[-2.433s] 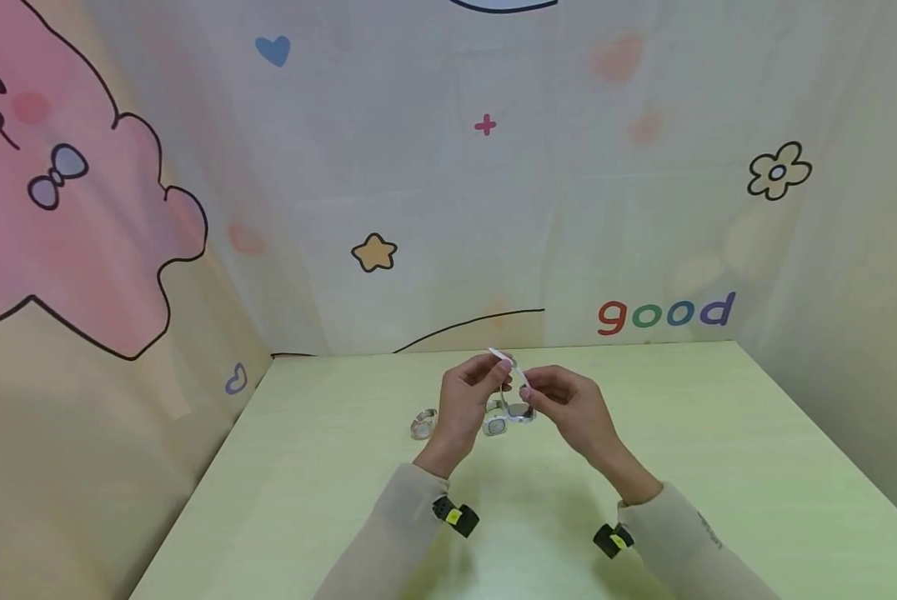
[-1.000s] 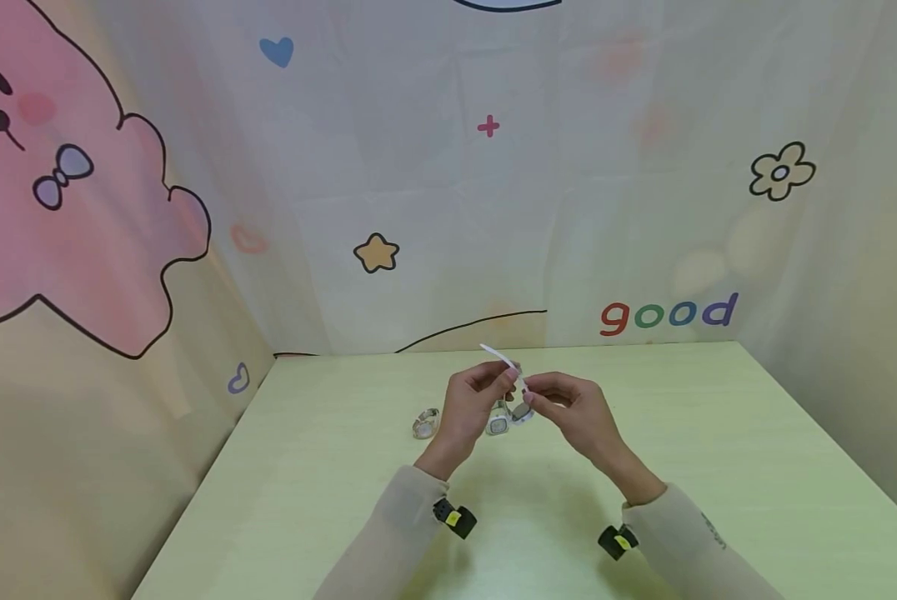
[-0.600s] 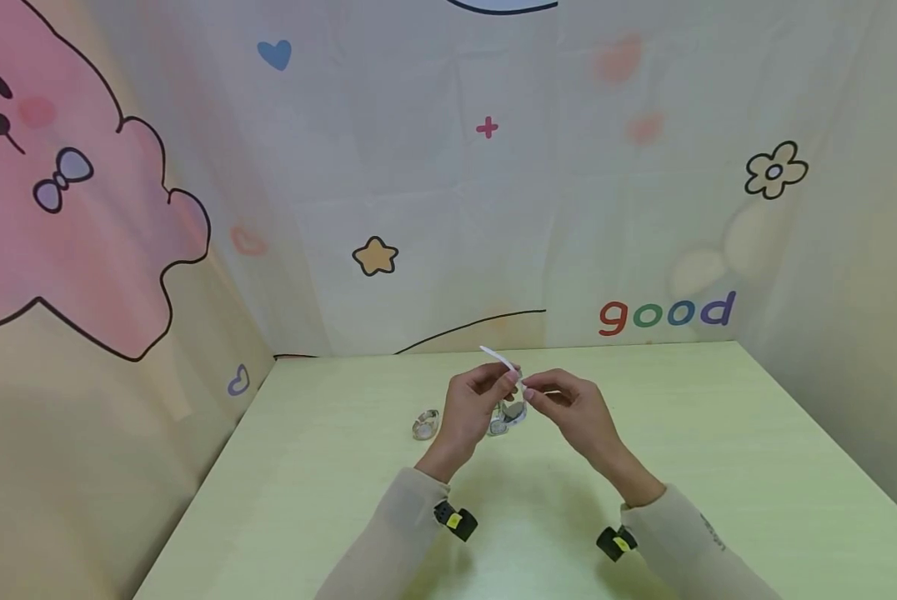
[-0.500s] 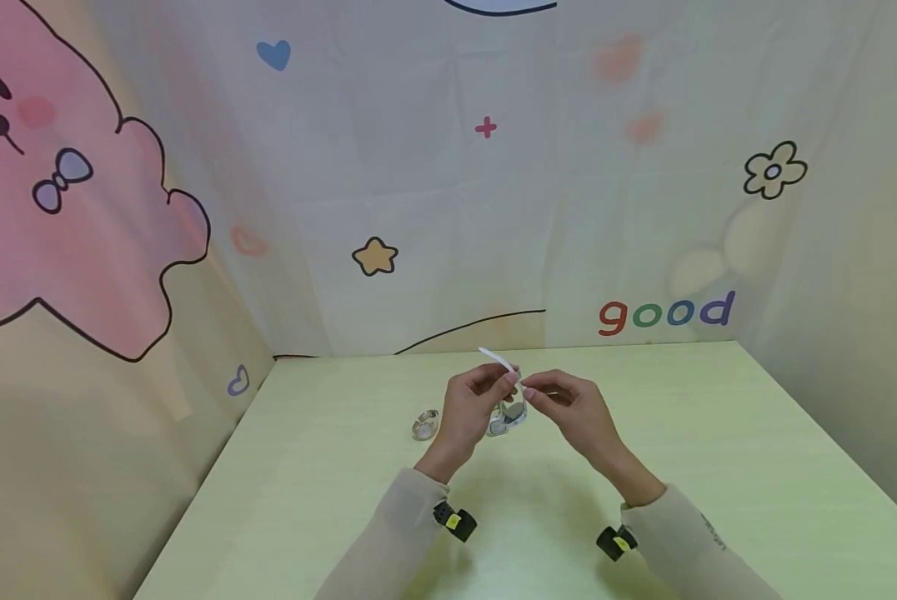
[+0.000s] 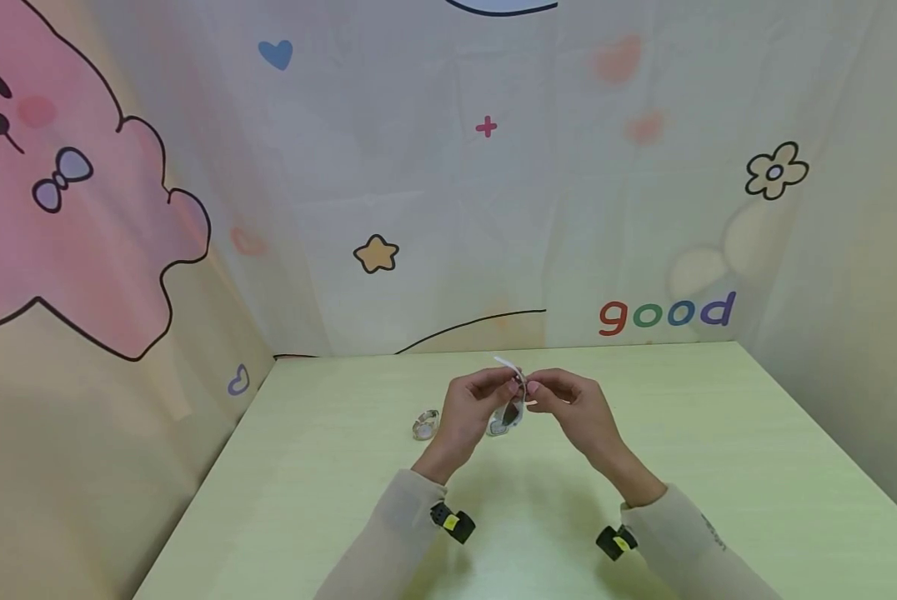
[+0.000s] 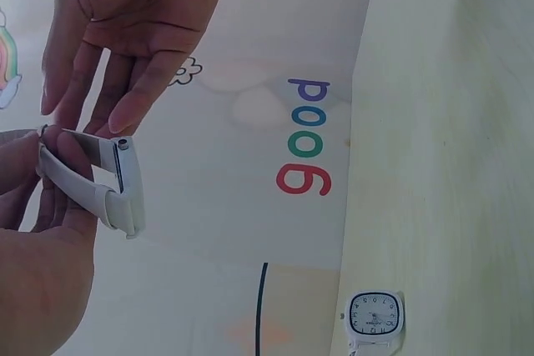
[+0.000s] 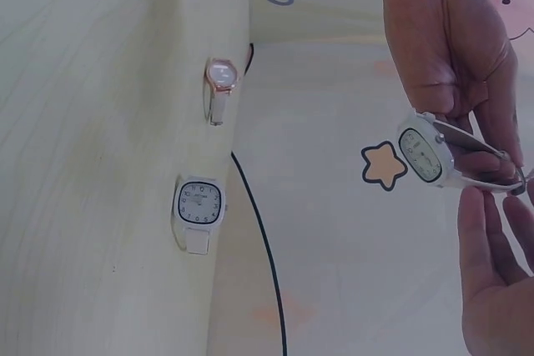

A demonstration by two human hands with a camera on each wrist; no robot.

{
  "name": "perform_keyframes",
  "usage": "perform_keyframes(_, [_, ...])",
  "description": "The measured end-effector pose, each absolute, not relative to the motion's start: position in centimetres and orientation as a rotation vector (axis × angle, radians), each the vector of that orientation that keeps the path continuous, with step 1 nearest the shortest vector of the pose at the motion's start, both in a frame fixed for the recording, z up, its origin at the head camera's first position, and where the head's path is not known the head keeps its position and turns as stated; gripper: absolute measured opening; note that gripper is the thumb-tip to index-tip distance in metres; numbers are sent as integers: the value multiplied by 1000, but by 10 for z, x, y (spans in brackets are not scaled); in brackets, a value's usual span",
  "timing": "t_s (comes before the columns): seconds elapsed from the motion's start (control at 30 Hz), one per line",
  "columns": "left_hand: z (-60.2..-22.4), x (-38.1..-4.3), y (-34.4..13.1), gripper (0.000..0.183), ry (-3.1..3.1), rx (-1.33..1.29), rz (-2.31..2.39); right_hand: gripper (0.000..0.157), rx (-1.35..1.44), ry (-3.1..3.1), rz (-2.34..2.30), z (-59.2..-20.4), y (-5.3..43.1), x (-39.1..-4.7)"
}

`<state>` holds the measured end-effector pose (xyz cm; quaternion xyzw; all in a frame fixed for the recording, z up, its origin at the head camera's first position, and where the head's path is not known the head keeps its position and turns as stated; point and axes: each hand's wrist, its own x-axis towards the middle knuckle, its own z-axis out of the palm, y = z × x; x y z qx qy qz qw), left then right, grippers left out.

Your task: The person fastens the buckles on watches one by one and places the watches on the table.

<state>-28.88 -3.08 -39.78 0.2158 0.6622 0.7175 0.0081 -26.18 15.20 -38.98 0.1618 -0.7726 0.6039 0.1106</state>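
Both hands hold up a white wristwatch [image 5: 518, 414] above the table, its squarish dial [image 7: 420, 156] visible in the right wrist view. My left hand [image 5: 463, 421] pinches the strap near the buckle. From the other side, the thumb and forefinger of my right hand [image 5: 583, 417] close on the strap; their exact contact is partly hidden. The strap forms a loop below the fingers, and one strap end sticks up past the left fingertips. Behind the held watch lies another white square wristwatch [image 7: 199, 202]. Farther left is a rose-gold wristwatch [image 7: 222, 75] with a round dial.
The pale green table [image 5: 306, 517] reaches back to a printed cloth backdrop [image 5: 418, 167] with a star and coloured letters. A side curtain [image 5: 118, 417] hangs along the left edge. Small black cameras [image 5: 453, 522] are strapped at the wrists.
The right fingers have moved in close to the left fingertips. The strap end that stuck out to the upper left now reaches less far, and the watch case has turned and shifted slightly left.
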Motion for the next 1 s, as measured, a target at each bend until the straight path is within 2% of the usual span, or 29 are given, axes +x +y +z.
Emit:
perform_keyframes(0.7, [-398,-285,-32,31,2006,713,2218,31,457,-2230,1777,-389,151,-260])
perform_keyframes(1.0, [-396,-284,-28,26,2060,693,2210,23,412,-2131,1621,-388,145,-258])
